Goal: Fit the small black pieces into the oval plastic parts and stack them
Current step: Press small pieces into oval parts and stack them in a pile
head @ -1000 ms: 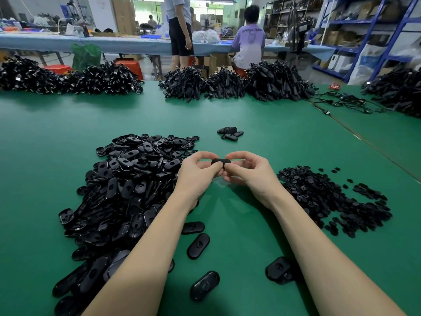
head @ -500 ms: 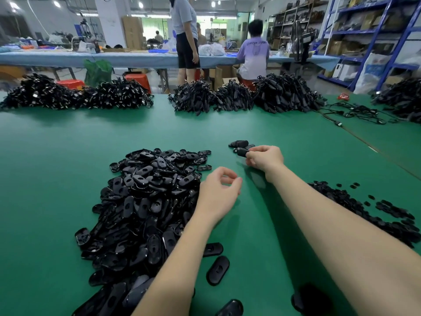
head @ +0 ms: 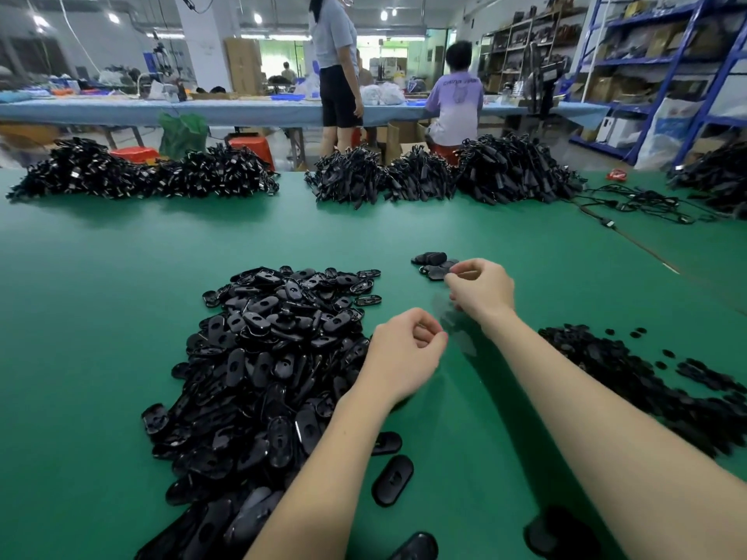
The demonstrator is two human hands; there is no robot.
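A large heap of ovals (head: 266, 357) is spread on the green desk (head: 101, 297), left of centre. The left hand (head: 404, 351) is held just right of it, fingers loosely curled round nothing. The right hand (head: 481, 289) is reached forward beside the small stack (head: 434, 265); whether anything is pinched cannot be told. Small pieces (head: 630, 373) are piled at right.
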